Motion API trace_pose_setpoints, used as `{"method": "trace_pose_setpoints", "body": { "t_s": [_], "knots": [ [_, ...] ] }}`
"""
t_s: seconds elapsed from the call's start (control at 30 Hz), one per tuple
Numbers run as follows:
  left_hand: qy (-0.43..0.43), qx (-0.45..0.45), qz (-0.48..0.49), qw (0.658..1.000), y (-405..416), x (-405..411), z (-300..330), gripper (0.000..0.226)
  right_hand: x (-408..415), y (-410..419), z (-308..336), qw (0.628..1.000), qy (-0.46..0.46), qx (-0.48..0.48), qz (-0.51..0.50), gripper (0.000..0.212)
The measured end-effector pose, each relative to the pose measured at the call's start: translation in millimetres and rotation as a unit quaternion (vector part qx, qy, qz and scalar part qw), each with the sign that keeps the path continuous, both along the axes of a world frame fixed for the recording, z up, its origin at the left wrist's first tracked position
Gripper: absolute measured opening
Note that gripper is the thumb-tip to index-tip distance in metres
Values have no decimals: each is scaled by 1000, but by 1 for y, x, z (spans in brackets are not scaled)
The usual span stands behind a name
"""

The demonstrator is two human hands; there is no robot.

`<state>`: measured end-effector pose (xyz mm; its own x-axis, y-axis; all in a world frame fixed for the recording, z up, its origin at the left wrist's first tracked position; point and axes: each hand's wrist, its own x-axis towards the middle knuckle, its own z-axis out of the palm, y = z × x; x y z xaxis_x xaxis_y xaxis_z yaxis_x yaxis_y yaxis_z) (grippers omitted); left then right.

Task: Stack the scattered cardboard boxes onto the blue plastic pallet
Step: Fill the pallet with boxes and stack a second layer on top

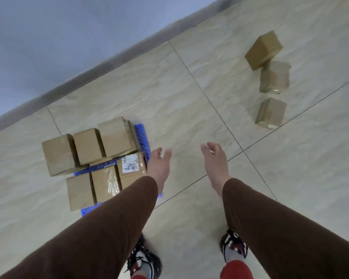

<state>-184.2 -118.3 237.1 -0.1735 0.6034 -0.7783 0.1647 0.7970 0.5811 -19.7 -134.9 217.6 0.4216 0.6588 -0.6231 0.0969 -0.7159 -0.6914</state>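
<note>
The blue plastic pallet [142, 135] lies on the tiled floor at lower left, mostly covered by several cardboard boxes [114, 138] packed side by side; one box [131, 165] carries a white shipping label. Three more cardboard boxes lie scattered on the floor at upper right: the farthest [263, 49], a middle one [274, 77] touching it, and a nearer one [270, 112]. My left hand [159, 166] hovers beside the pallet's right edge, fingers relaxed and holding nothing. My right hand [215, 164] is held out over bare floor, also empty with loose fingers.
A wall with a grey skirting board [109, 61] runs diagonally behind the pallet. Beige floor tiles [189, 97] stretch between the pallet and the scattered boxes. My shoes [233, 245] stand at the bottom of the view.
</note>
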Motion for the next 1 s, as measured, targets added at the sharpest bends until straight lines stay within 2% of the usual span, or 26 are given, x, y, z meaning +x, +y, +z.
{"method": "trace_pose_setpoints", "body": {
  "t_s": [0.27, 0.5, 0.8, 1.0],
  "knots": [
    [14, -27, -29, 999, -10, 170, 2, 58, 191, -34, 7, 998, -17, -37, -50, 40],
    [-23, -35, -68, 997, 8, 295, 10, 57, 314, -6, 13, 994, -29, -40, -101, 32],
    [-13, -21, -128, 991, 79, 362, -30, 58, 371, 57, -21, 993, -15, -60, -100, 32],
    [56, 4, -249, 967, 129, 370, -74, 61, 426, 92, -60, 990, -84, -106, -32, 53]
  ]
}}
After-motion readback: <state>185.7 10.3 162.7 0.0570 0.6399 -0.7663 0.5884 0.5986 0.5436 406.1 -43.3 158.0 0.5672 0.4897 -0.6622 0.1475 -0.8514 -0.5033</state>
